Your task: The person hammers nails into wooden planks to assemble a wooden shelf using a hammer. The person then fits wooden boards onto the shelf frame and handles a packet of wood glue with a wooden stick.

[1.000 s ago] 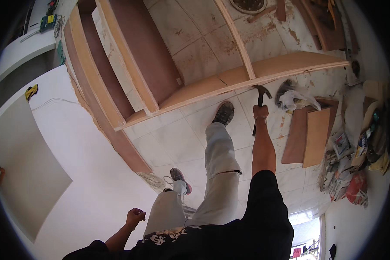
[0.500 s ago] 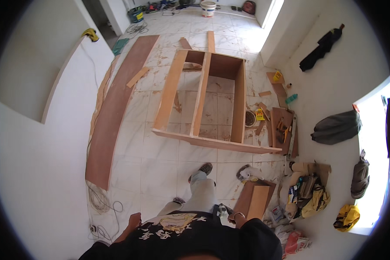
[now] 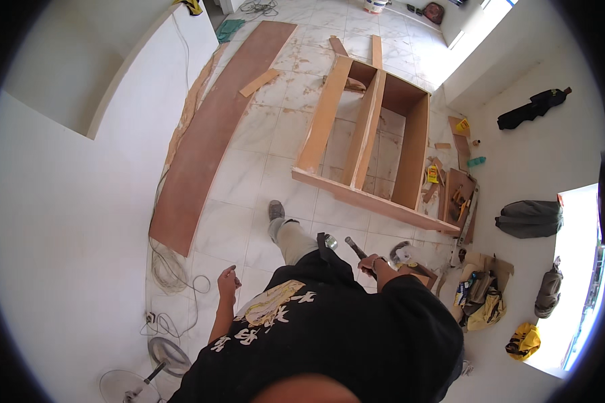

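My left hand (image 3: 228, 281) hangs at my left side above the tiled floor, its fingers curled. A small dark spot shows at the fingertips, too small to name. At my right hip, my right hand (image 3: 370, 264) is closed round a dark-handled tool (image 3: 355, 247). Its bar-like handle points forward and away from me; the other end is hidden by the hand, so its kind does not show. Close by, a shiny round metal thing (image 3: 331, 242) sits beside a dark strap at my waist. Ahead to the right lies a wooden cabinet frame (image 3: 370, 197) with a middle divider.
A long brown board (image 3: 212, 161) lies left on the floor, with a wood strip (image 3: 259, 82) across it. Cable (image 3: 169, 269) coils near the left wall, above a pedestal fan (image 3: 161, 366). Offcuts and tools (image 3: 459, 201) lie right of the frame, near a bag pile (image 3: 480, 299).
My view has turned left, so the frame and board sit further right. My left hand has come up and forward; the tool now shows in my right hand.
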The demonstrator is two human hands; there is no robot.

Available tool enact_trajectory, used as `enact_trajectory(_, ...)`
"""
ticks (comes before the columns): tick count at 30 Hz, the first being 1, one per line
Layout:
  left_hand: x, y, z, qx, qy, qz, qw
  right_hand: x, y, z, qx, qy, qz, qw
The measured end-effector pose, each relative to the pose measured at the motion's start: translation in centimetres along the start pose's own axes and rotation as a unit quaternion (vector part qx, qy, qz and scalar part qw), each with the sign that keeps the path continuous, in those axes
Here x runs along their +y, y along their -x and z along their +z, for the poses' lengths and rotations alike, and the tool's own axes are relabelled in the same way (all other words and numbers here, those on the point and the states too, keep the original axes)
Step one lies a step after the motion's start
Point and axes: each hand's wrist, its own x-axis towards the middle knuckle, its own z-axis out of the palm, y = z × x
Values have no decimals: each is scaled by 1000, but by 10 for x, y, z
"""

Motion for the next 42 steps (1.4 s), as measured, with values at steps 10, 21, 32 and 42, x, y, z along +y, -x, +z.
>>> enact_trajectory(10,117,-131,-122,44,12,13,999,-346,19,-4,-6,67,-121,990)
enact_trajectory(21,243,-315,-149,-40,-317,-92,943,-554,47,-15,0,-26,-67,997)
enact_trajectory(32,778,-686,-46,-2,-177,54,983,-643,81,-9,18,-319,43,946)
enact_trajectory(42,1020,-795,260,-137,-351,199,905,-780,-5,-26,-84,-431,137,888)
